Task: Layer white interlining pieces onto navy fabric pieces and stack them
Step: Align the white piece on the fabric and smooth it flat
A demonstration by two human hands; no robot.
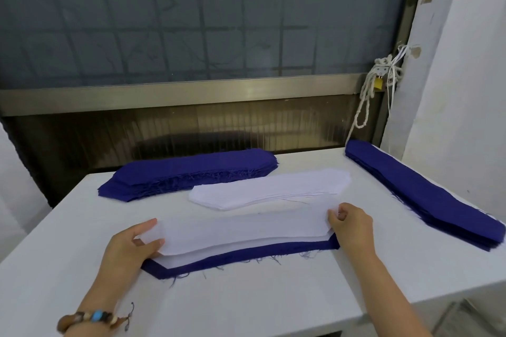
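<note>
head view shows the left hand [131, 243] and right hand [349, 223] each pinching an end of a white interlining piece [241, 232], held taut so it lands square on the navy fabric piece [246, 253] beneath.

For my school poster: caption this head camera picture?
The left hand and right hand hold white interlining over navy fabric.

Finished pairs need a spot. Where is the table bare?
Bare table lies between the navy piece and the near edge, and left of the left hand. Crowded behind: white stack, back navy stack; right navy stack fills the right edge.
</note>
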